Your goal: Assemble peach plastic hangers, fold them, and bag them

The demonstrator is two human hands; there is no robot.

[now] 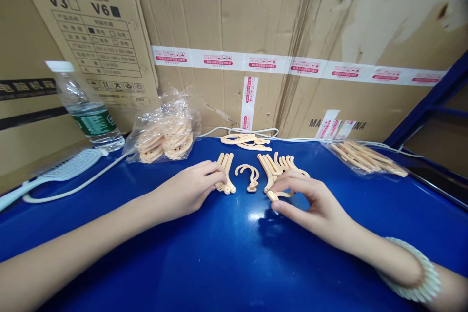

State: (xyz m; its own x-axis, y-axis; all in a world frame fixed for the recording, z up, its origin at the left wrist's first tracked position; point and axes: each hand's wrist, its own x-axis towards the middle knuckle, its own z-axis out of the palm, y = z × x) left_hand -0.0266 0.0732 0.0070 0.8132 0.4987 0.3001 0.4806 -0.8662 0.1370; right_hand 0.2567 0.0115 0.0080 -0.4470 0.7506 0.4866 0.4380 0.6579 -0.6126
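Observation:
My left hand (199, 183) has its fingers bent down, closed on a group of beige plastic hanger arms (229, 175); its fingertips are partly hidden. Between thumb and forefinger, my right hand (310, 202) pinches a beige hanger hook (272, 196) by its oval base, the curved part reaching behind the fingers. Two or so more hooks (252, 175) lie between my hands. A second group of hanger arms (267, 170) lies just beyond my right hand, beside several more hooks (287, 161), which are partly covered by the fingers.
Further back lie loose curved beige pieces (246, 141). A clear bag of beige pieces (166, 139), a water bottle (91, 117) and a pale hairbrush (69, 168) stand or lie left. Bagged beige strips (365, 158) lie right. Cardboard boxes (226, 19) and a white cable (252, 130) border the blue table (204, 263).

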